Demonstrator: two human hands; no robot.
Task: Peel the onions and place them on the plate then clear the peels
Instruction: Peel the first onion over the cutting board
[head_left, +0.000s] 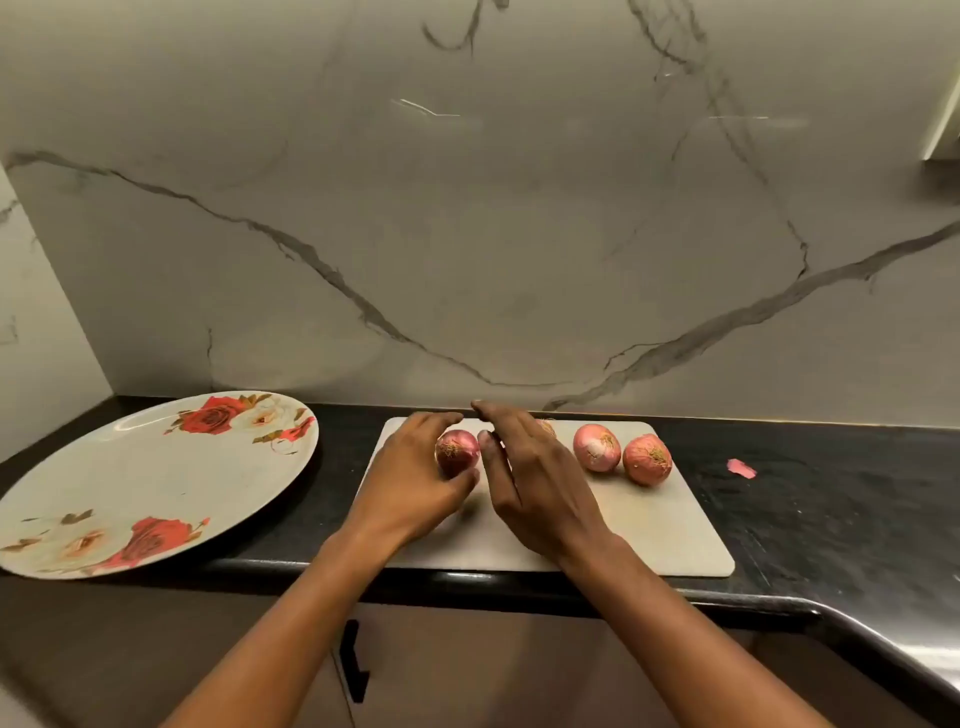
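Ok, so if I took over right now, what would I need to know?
Left hand grips one onion on the cutting board.
Right hand is open, with its fingers beside that onion.
A second onion and a third onion sit further right on the board. A fourth onion peeks out behind the right hand.
The plate on the left holds no onions. One peel scrap lies on the counter.
Done: nothing plated.
Left: peel the onions, plate them, clear the peels.
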